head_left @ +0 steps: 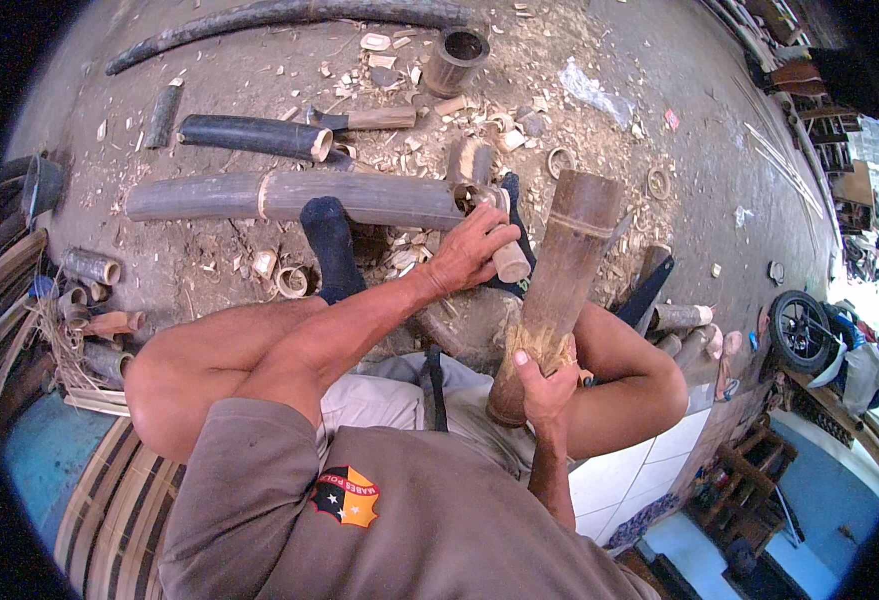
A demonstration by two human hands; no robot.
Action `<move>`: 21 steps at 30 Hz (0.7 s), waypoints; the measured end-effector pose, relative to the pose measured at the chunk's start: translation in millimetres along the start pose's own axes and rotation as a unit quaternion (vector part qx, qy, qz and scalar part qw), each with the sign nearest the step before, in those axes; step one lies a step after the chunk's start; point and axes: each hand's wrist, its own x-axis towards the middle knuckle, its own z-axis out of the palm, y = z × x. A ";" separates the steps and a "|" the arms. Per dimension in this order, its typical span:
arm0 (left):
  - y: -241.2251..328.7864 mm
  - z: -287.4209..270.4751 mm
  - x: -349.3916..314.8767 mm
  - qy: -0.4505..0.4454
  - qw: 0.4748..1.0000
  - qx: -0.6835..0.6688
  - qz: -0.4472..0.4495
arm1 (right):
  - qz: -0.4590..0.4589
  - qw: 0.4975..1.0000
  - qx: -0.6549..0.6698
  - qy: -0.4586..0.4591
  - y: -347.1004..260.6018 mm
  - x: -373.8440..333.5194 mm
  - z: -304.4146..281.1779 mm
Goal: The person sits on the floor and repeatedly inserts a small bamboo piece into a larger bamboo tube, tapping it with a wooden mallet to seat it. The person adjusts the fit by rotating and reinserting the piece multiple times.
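My right hand (546, 385) is wrapped round a thick brown bamboo section (581, 240) at a rough, chipped, yellowish stretch near its lower end. The section stands tilted over my right thigh, its wide end pointing away from me. My left hand (474, 248) is closed on a short round wooden handle (510, 263), whose pale end sticks out toward me. Whatever the handle joins is hidden by my fingers. Just beyond that hand is the open end of a long grey bamboo pole (359, 198), lying crosswise on the ground near my dark-socked feet (329, 240).
A wooden-handled tool (379, 119) lies beside a dark bamboo length (249, 137). Farther off stand a hollow bamboo cup (455, 60) and a long dark pole (289, 15). Chips and cut rings litter the ground. Bamboo pieces (91, 267) are heaped at left; a wheel (799, 330) stands at right.
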 end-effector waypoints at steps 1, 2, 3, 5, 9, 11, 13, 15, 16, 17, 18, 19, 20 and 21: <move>-2.1 1.7 -0.9 0.008 1.000 -0.009 -0.002 | -0.012 1.000 -0.010 0.005 -1.6 0.1 0.2; -4.3 3.3 -1.7 0.017 1.000 -0.017 -0.004 | -0.025 0.999 -0.019 0.010 -4.4 -0.1 1.1; -7.3 3.6 -3.0 0.019 1.000 -0.020 -0.013 | -0.037 0.999 -0.029 0.015 -6.1 0.0 2.5; -11.6 3.1 -3.8 0.021 0.999 -0.029 -0.028 | -0.112 0.991 -0.042 0.062 -6.4 0.6 15.8; -6.7 2.7 4.3 0.078 0.995 -0.067 -0.003 | 0.008 0.984 -0.175 0.007 -8.1 23.6 26.7; -1.0 -4.9 6.6 0.092 0.993 -0.069 -0.008 | -0.012 0.989 -0.144 0.018 -12.4 20.7 20.3; 1.2 -8.4 12.7 0.133 0.987 -0.090 -0.027 | -0.081 0.993 -0.065 0.055 -12.2 17.1 13.5; -1.0 -11.7 19.5 0.134 0.986 -0.093 -0.036 | -0.196 0.970 -0.093 0.106 5.4 7.6 10.2; 2.1 -13.8 23.8 0.116 0.984 -0.123 -0.056 | -0.205 0.960 -0.145 0.124 9.4 11.3 15.7; 4.8 -16.7 27.9 0.115 0.985 -0.121 -0.050 | -0.142 0.972 -0.168 0.081 9.8 19.2 10.7; 7.6 -20.1 31.4 0.114 0.985 -0.119 -0.044 | -0.076 0.977 -0.195 0.032 9.8 26.9 8.3; 12.6 -23.2 34.0 0.115 0.986 -0.117 -0.036 | -0.017 0.973 -0.228 -0.020 -1.4 37.7 8.8; 4.4 -21.7 31.6 0.121 0.982 -0.140 -0.047 | -0.014 0.976 -0.219 -0.009 -20.4 39.9 10.8; -4.6 -17.3 34.7 0.126 0.977 -0.167 -0.050 | -0.010 0.978 -0.209 0.002 -34.9 45.8 12.4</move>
